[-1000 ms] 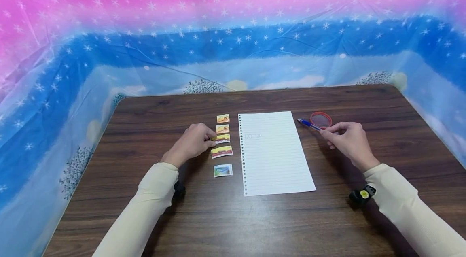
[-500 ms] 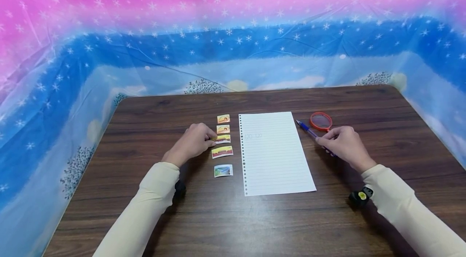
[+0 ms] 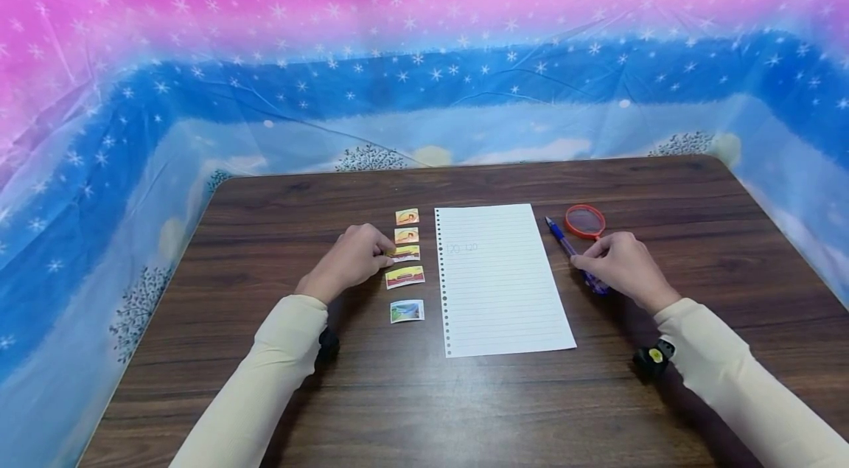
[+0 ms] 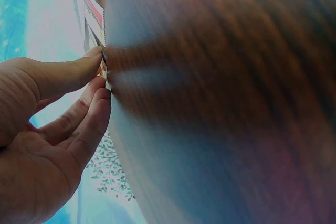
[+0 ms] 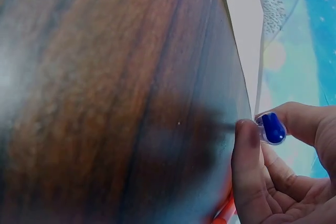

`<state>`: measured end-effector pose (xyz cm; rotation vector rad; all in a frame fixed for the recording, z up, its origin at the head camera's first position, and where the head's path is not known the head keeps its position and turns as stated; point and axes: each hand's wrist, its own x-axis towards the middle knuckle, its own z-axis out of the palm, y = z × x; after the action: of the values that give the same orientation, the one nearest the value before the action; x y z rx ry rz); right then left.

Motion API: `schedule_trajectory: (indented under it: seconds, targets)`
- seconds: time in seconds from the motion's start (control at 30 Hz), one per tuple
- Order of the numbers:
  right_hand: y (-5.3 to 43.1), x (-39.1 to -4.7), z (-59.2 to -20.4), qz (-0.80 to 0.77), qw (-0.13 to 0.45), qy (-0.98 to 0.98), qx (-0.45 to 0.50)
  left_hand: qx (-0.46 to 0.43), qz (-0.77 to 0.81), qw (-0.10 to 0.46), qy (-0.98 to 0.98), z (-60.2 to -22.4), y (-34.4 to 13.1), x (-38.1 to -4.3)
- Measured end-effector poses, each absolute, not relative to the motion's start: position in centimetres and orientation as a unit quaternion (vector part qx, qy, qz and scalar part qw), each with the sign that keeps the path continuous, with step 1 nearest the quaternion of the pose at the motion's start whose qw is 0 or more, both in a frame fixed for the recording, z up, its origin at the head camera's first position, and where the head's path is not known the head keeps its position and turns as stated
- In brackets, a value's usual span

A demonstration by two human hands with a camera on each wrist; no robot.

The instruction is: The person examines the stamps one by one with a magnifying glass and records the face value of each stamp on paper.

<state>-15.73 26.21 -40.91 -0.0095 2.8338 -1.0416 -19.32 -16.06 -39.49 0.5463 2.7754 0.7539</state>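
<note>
My left hand [image 3: 354, 258] pinches the left edge of a yellow-and-red postage stamp [image 3: 406, 254] between thumb and fingers. The left wrist view shows the fingertips meeting at table level, with a white toothed stamp edge [image 4: 95, 11] beyond. Two small orange stamps [image 3: 407, 235] lie above it in the column; a second yellow-and-red stamp [image 3: 404, 277] and a blue-green one [image 3: 407, 311] lie below. My right hand [image 3: 623, 269] holds a blue pen [image 3: 557, 231] between thumb and fingers, its tip pointing away. The pen's rounded blue end [image 5: 273, 129] faces the right wrist camera.
A lined, punched sheet of paper [image 3: 504, 291] with faint handwritten numbers lies between the hands. Just past the right hand is a red-rimmed magnifying glass [image 3: 585, 220], its handle partly covered. Snowflake-patterned cloth [image 3: 424, 77] hangs behind the wooden table [image 3: 371, 409].
My right hand has shifted slightly left and nearer, and the pen in it has swung to a steeper angle, uncovering more of the magnifying glass. My left hand has stayed in place.
</note>
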Motion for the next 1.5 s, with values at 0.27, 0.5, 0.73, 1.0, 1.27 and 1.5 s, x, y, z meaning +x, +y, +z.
schedule_trajectory:
  seconds: [0.27,0.5,0.73,1.0,1.27,1.5]
  targets:
    - [25.82,-15.87,-40.81,-0.339,0.076,0.938,-0.011,0.186,0.259,0.109,0.941,-39.44,-16.09,-19.3]
    - [25.63,-16.03,-40.87,-0.345,0.084,0.935,-0.013,0.184,0.257,0.107,0.943,-39.34,-16.04,-19.26]
    - [25.45,-16.12,-40.9,-0.352,0.093,0.931,-0.022,0.183,0.258,0.109,0.942,-39.29,-16.02,-19.22]
    - [25.28,-16.14,-40.91,-0.347,0.1,0.932,-0.027,0.184,0.26,0.11,0.942,-39.36,-16.04,-19.22]
    - [25.23,-16.23,-41.01,-0.354,0.105,0.929,-0.027,0.186,0.262,0.108,0.941,-39.39,-16.04,-19.21]
    - [25.25,-16.22,-40.94,-0.355,0.11,0.928,-0.024,0.183,0.264,0.11,0.941,-39.31,-16.05,-19.12]
